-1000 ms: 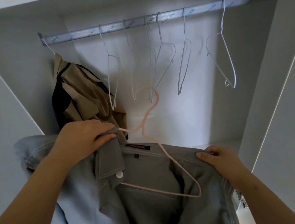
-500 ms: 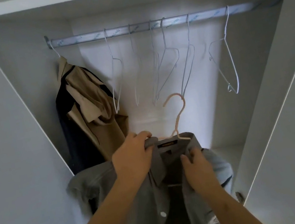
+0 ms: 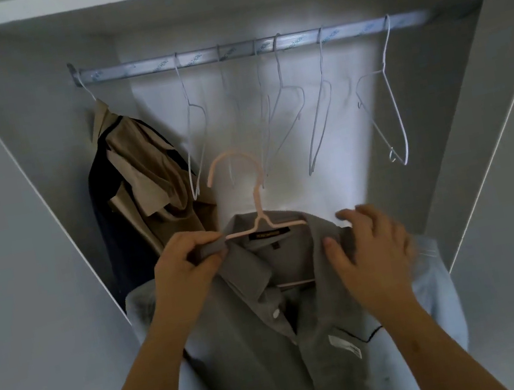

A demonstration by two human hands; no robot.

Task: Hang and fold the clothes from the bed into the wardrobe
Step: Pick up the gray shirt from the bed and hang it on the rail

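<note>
One tan garment (image 3: pixel 150 179), over a dark one, already hung at the left end of the rail (image 3: pixel 243 49); several white wire hangers (image 3: pixel 321 121) hung bare along the rest of the rail. The grey shirt (image 3: pixel 268 347) sat on the pink hanger (image 3: pixel 258 201) below the rail's middle, its hook not yet on the rail; collar and shoulders looked nearly seated, so I judged that a last straightening and the lift to the rail remained. The bed was out of view, so what waited there could not be told.

The left hand (image 3: pixel 185 266), below the rail and left of its middle, was curled tight on the shirt's shoulder at the hanger's end, pinching cloth; the right hand (image 3: pixel 372 253), below the rail and right of its middle, was blurred, its fingers spread and lying loosely over the other shoulder; the two hands were apart, with the hanger's neck between them.
</note>
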